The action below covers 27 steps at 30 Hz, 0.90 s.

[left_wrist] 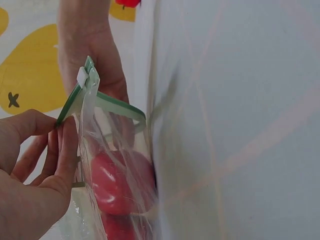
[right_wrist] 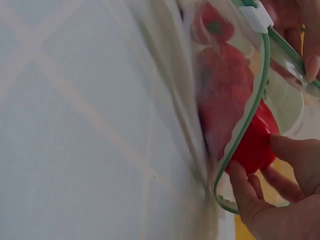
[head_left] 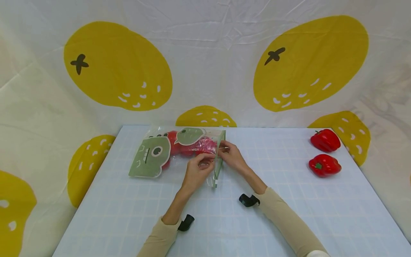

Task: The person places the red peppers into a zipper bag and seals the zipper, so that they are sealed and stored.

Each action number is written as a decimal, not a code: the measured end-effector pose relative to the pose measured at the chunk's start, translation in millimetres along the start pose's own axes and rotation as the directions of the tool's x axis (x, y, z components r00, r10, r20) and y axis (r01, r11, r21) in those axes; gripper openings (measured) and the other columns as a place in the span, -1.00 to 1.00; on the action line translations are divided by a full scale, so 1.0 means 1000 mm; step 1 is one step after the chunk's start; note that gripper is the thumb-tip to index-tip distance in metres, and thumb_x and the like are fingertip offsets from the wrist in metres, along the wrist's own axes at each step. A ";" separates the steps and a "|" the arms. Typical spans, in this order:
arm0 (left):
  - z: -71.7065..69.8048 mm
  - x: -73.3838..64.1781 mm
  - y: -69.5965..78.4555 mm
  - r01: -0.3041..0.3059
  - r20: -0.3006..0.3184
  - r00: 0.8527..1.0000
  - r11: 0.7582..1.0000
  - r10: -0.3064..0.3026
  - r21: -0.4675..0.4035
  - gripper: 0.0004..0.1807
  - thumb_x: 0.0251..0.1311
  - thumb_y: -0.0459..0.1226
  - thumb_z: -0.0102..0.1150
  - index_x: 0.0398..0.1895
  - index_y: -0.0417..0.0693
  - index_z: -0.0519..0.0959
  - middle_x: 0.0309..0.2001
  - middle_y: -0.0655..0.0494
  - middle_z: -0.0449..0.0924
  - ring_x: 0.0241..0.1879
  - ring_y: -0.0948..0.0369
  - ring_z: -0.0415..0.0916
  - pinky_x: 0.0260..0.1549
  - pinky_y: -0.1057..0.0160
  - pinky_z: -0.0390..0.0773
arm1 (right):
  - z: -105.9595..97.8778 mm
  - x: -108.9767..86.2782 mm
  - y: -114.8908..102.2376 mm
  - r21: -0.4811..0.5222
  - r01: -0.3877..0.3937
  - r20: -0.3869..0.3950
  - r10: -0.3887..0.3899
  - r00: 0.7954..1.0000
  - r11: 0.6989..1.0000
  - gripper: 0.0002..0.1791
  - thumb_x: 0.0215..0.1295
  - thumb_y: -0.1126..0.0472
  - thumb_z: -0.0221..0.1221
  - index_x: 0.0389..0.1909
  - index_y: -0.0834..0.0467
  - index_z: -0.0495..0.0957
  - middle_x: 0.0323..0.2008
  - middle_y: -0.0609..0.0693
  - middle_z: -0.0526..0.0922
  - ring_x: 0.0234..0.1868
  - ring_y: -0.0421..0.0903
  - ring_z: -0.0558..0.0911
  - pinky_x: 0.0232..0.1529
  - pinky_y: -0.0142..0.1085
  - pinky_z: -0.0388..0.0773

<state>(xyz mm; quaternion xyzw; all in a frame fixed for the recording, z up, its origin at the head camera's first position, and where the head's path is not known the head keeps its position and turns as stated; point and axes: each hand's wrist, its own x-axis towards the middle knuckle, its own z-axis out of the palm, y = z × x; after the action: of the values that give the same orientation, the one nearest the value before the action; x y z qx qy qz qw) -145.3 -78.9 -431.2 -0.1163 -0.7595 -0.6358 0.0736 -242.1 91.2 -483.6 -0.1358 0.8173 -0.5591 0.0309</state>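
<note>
A clear zip bag (head_left: 149,157) printed with green cartoon dinosaurs lies on the table, its mouth facing right. Several red bell peppers (left_wrist: 122,182) show through the plastic. My left hand (head_left: 196,173) pinches the bag's green zip edge (left_wrist: 62,107) between thumb and fingers, holding the mouth apart. At the opening, my right hand (head_left: 233,157) grips a red bell pepper (right_wrist: 257,140) with thumb and fingers around its near end; the pepper sits in the mouth. A white slider (right_wrist: 257,17) is at one end of the zip.
Two more red bell peppers, one farther back (head_left: 325,140) and one nearer (head_left: 324,165), lie at the table's right side. The table (head_left: 273,228) has a pale blue checked cover. Behind it hangs a white cloth (head_left: 212,78) with yellow fruit prints.
</note>
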 end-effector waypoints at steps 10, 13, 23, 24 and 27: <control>0.000 -0.001 0.001 0.031 0.009 0.999 0.999 -0.031 0.018 -0.76 0.25 -0.57 0.25 -0.02 -0.44 0.64 -0.08 -0.35 0.67 -0.12 -0.14 0.63 -0.02 -0.14 0.68 | 0.004 0.005 -0.001 -0.040 -0.030 0.012 0.030 0.999 0.999 -0.56 0.41 0.32 0.21 0.26 0.36 0.51 0.18 0.30 0.61 0.19 0.23 0.60 0.24 0.00 0.56; 0.000 -0.002 0.002 0.035 0.006 0.999 0.999 -0.035 0.036 -0.76 0.25 -0.56 0.26 -0.02 -0.44 0.65 -0.07 -0.34 0.68 -0.13 -0.14 0.63 -0.04 -0.12 0.69 | 0.005 0.007 -0.002 -0.040 -0.033 0.006 0.033 0.999 0.999 -0.58 0.39 0.34 0.22 0.23 0.37 0.52 0.18 0.32 0.61 0.23 0.24 0.59 0.29 0.01 0.52; -0.001 -0.002 0.004 0.023 -0.018 1.000 0.999 -0.022 0.046 -0.77 0.24 -0.57 0.26 -0.04 -0.46 0.65 -0.10 -0.36 0.69 -0.16 -0.17 0.65 -0.09 -0.08 0.70 | 0.010 0.012 -0.004 -0.022 -0.031 0.023 0.031 0.999 0.999 -0.63 0.35 0.43 0.19 0.14 0.46 0.54 0.11 0.38 0.62 0.19 0.29 0.60 0.25 0.00 0.55; -0.001 -0.002 0.004 0.022 -0.018 1.000 0.999 -0.021 0.044 -0.77 0.23 -0.57 0.26 -0.04 -0.45 0.65 -0.11 -0.36 0.69 -0.16 -0.17 0.65 -0.09 -0.07 0.70 | 0.010 0.012 -0.004 -0.022 -0.025 0.028 0.026 0.999 0.999 -0.63 0.34 0.44 0.18 0.14 0.47 0.54 0.11 0.38 0.62 0.18 0.30 0.61 0.25 0.01 0.56; -0.001 -0.002 0.004 0.017 -0.013 1.000 0.999 -0.017 0.040 -0.77 0.23 -0.57 0.26 -0.04 -0.46 0.65 -0.11 -0.37 0.68 -0.15 -0.17 0.65 -0.09 -0.03 0.71 | 0.012 0.013 -0.004 -0.016 -0.016 0.038 0.017 0.999 1.000 -0.63 0.31 0.47 0.17 0.13 0.49 0.54 0.09 0.39 0.63 0.16 0.30 0.62 0.24 0.02 0.56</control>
<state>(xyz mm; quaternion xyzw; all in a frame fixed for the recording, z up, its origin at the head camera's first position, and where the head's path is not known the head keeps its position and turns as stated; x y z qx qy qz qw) -142.3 -79.3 -427.5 -0.1042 -0.7726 -0.6218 0.0754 -251.9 76.0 -483.0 -0.1400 0.8221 -0.5496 0.0500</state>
